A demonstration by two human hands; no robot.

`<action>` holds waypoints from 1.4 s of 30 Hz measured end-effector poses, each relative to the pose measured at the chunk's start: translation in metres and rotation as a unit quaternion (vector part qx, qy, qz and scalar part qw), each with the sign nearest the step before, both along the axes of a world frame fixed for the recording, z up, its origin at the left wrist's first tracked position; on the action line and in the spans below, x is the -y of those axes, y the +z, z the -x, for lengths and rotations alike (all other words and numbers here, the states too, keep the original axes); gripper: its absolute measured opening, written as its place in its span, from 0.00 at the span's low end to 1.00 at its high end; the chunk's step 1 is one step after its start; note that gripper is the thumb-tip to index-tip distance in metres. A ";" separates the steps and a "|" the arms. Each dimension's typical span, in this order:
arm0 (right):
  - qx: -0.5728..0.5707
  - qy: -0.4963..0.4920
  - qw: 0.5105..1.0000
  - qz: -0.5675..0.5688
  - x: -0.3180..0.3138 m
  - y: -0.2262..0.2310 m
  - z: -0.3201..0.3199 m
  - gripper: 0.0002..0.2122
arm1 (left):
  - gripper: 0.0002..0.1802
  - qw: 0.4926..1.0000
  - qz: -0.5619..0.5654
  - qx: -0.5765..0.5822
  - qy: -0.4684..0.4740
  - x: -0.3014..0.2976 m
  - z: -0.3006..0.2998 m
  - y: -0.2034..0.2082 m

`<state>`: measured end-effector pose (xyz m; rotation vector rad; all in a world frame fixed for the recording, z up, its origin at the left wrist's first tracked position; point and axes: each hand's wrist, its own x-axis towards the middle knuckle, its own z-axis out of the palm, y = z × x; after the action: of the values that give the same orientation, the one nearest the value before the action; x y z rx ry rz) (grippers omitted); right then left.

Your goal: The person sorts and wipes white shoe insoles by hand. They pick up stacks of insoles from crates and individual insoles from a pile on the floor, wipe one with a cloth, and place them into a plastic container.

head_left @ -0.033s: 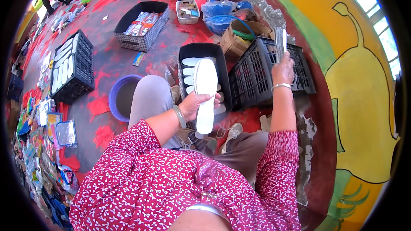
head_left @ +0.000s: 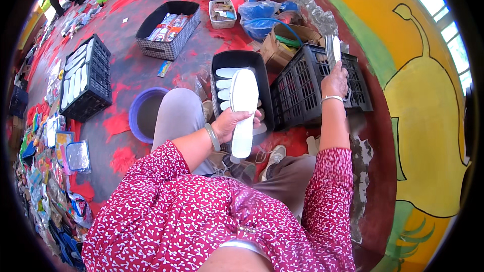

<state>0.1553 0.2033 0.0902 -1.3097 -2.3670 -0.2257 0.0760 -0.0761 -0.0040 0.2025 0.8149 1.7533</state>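
My left hand [head_left: 234, 122] is closed around the narrow middle of white shoe insoles [head_left: 244, 93], held upright in front of my knees; more than one layer seems to show along the edge. Out to the right, my right hand [head_left: 335, 80] is closed on the lower end of a stack of insoles [head_left: 330, 50], above a black plastic crate [head_left: 302, 75]. The stack stands on edge, with a white face on its right side. Beyond my left hand, a dark basket [head_left: 234, 59] holds several white insoles [head_left: 223, 84] laid in a row, partly hidden by the held ones.
A purple basin [head_left: 135, 115] stands left of my knee. Farther left, another black crate [head_left: 98, 93] holds white insoles. Ahead are a checked basket [head_left: 166, 49] of packets, a small white basket [head_left: 222, 22] and a cardboard box [head_left: 277, 52]. A painted wall [head_left: 423, 115] runs along the right.
The insoles in my right hand have shifted slightly, their upper ends a little more fanned apart. My left hand and its insoles look almost unchanged.
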 end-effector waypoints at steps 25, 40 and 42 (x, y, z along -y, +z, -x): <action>-0.481 0.342 0.625 0.511 0.119 -0.069 -0.014 0.11 | 0.21 0.990 0.011 -0.078 -0.115 -0.011 -0.011 -0.010; -0.447 0.321 0.621 0.558 0.114 -0.061 -0.021 0.07 | 0.22 0.964 -0.067 -0.212 -0.143 -0.010 -0.011 -0.021; -0.435 0.317 0.642 0.546 0.113 -0.065 -0.020 0.07 | 0.21 0.963 -0.059 -0.218 -0.144 -0.009 -0.010 -0.021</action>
<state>0.1749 0.0906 0.0251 -0.4939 -1.7424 1.8435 0.0861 -0.0669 -0.0251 0.7716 0.9404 1.4974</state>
